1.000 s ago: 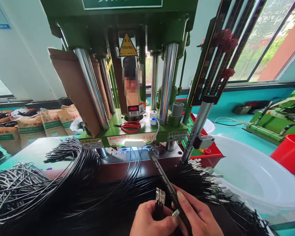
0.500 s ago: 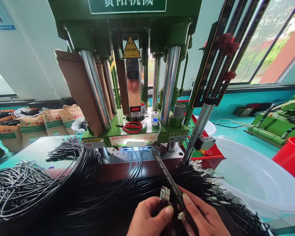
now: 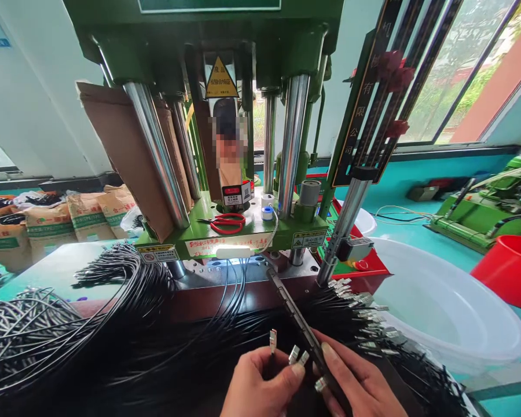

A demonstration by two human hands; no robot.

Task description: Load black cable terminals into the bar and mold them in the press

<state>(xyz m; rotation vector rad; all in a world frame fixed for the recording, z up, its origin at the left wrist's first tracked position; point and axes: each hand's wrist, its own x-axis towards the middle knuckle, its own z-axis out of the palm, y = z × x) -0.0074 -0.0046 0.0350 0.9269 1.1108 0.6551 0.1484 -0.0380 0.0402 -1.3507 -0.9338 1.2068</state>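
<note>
My left hand (image 3: pixel 258 385) is closed on several black cables with silvery metal plugs (image 3: pixel 294 354). The plugs stick up, fanned apart, above the thumb and fingers. My right hand (image 3: pixel 358 379) grips a long dark slotted bar (image 3: pixel 296 315), which slants up and away to the left. The bar's far end is near the lower plate of the green press. Another metal plug (image 3: pixel 320 384) shows by the right hand's fingers; whether they hold it I cannot tell. Beneath both hands spreads a thick mass of black cables (image 3: pixel 178 347).
Ahead stands a green press (image 3: pixel 260 231) with red-handled scissors (image 3: pixel 227 223) on its lower plate. Cable bundles (image 3: pixel 26 330) lie left; plugged cable ends (image 3: pixel 373 318) lie right. Beyond are a white tub (image 3: pixel 495 324) and a red bucket (image 3: pixel 507 272). A blurred person is behind the press.
The plugs in my left hand, bunched together before, are now fanned apart, one of them further left. My right hand keeps its grip on the bar. The view has shifted slightly.
</note>
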